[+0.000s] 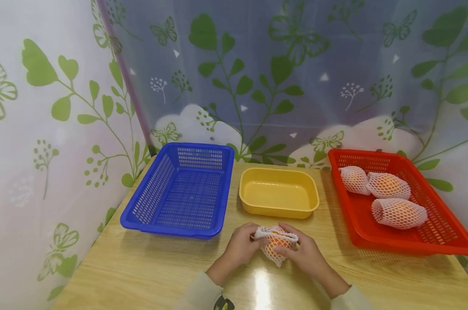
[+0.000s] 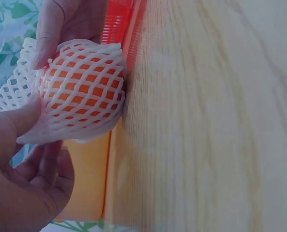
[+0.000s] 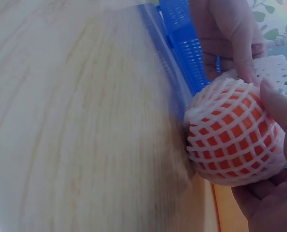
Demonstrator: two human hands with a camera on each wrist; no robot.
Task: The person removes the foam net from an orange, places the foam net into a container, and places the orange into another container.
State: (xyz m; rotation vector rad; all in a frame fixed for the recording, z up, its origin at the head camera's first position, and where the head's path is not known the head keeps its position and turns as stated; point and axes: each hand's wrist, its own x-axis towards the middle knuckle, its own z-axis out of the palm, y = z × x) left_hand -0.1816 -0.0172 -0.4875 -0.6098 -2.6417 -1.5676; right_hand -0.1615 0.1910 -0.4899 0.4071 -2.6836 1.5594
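Between both hands, near the front middle of the table, is a round orange fruit (image 1: 277, 243) in a white foam net sleeve (image 1: 273, 257). My left hand (image 1: 241, 244) pinches the sleeve's loose rim between thumb and fingers, on the fruit's left. On the other side, my right hand (image 1: 306, 255) grips the netted fruit, its thumb over the front and its fingers behind and under. Seen from the left wrist, the net (image 2: 85, 92) fits close round the fruit, while its loose end spreads past the left thumb. The right wrist view shows the fruit (image 3: 237, 151) still covered by mesh.
A yellow tub (image 1: 278, 211) stands just beyond the hands. To the left is a blue slotted basket (image 1: 172, 230) with nothing in it. At the right, a red basket (image 1: 408, 247) holds several net-wrapped fruits (image 1: 399, 213). A patterned curtain (image 1: 257, 86) hangs behind the table.
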